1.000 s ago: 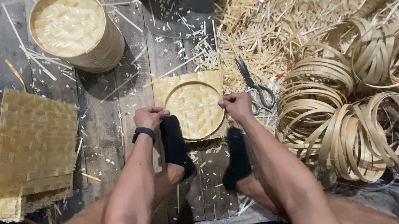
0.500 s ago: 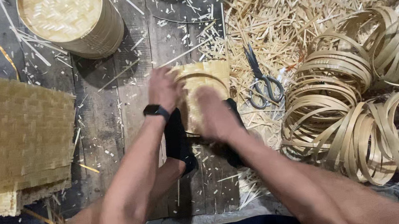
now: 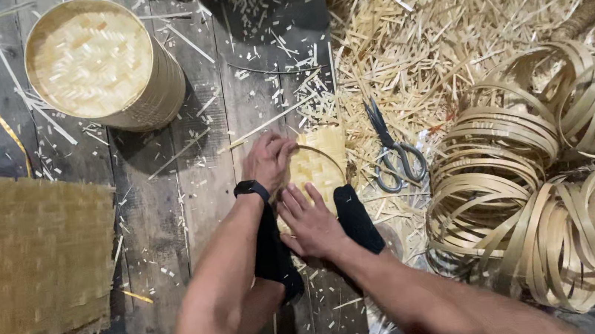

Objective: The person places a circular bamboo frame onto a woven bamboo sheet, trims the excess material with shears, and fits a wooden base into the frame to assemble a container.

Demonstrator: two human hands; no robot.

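- Down low, the left hand (image 3: 269, 160) sits on the left edge of a small woven square (image 3: 321, 166) with a thin hoop (image 3: 326, 155) lying on it. The fingers are bent and curled on that edge — they pinch the hoop and weave together.
- A black watch band (image 3: 251, 189) goes round the left wrist.
- The right hand (image 3: 309, 221) lies flat on the near part of the woven square, fingers spread out and pointing up and away. It presses down and grips nothing.
- Both arms reach forward from the bottom of the view, and they come close together at the hands.
- Two feet in black socks (image 3: 357, 220) rest on the near side of the woven square, one on each side of the right hand.
- The woven square lies on a floor of dark wooden boards (image 3: 162, 227), with little pale chips all over it.
- Scissors (image 3: 395, 154) lie just right of the square, on a big heap of straw-like scraps (image 3: 444, 16).
- Lots of bent hoop strips (image 3: 553, 182) are piled on the right — a tangle of rings.
- A round woven basket (image 3: 100, 62) stands at the top left.
- Flat woven mats (image 3: 33, 272) are stacked at the left.
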